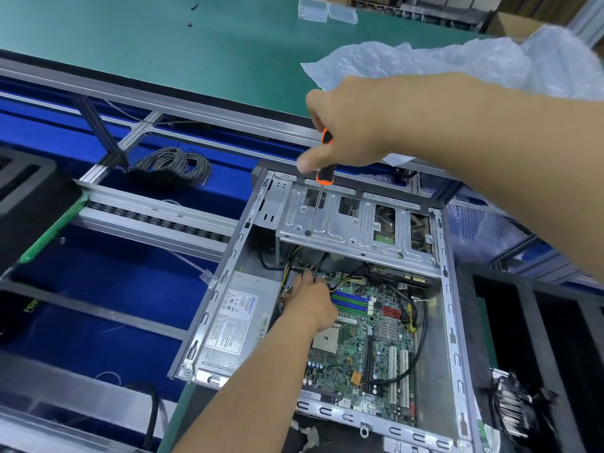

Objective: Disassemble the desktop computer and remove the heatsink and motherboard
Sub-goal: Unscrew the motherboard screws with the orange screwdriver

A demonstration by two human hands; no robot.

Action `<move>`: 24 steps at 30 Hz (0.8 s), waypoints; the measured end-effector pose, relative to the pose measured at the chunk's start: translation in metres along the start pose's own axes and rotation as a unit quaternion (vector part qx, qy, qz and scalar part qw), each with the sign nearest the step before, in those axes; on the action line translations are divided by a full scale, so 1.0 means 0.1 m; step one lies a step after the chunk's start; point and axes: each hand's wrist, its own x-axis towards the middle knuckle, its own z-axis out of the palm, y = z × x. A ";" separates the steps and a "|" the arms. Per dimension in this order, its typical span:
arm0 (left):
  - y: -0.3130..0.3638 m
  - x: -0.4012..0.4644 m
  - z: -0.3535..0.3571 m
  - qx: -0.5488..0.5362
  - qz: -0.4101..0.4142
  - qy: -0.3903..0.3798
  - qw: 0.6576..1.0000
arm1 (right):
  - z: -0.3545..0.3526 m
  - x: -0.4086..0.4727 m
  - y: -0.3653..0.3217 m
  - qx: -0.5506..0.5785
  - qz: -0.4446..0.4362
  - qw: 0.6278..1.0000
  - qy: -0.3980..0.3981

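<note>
Motherboard under left hand; right hand grips screwdriver.

— What is happening over the open computer case?

— A person's right hand grips an orange-and-black screwdriver, its shaft passing down through a hole in the case's metal drive cage.

— And inside the case?

— The left hand reaches under that cage, fingers at the motherboard edge, beside the power supply.
</note>
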 end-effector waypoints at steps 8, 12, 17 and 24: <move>-0.01 0.01 0.01 -0.003 0.002 0.004 1.000 | -0.02 -0.01 0.06 0.084 -0.083 0.993 0.009; -0.01 0.01 0.01 -0.004 0.002 0.005 1.000 | 0.03 -0.01 0.04 0.062 -0.023 0.998 0.004; -0.01 0.01 0.01 -0.001 0.001 0.005 1.000 | 0.03 0.01 0.00 0.043 -0.061 0.996 0.042; 0.00 0.01 0.01 0.005 -0.002 0.003 1.000 | -0.07 -0.08 0.04 0.129 -0.055 0.990 -0.001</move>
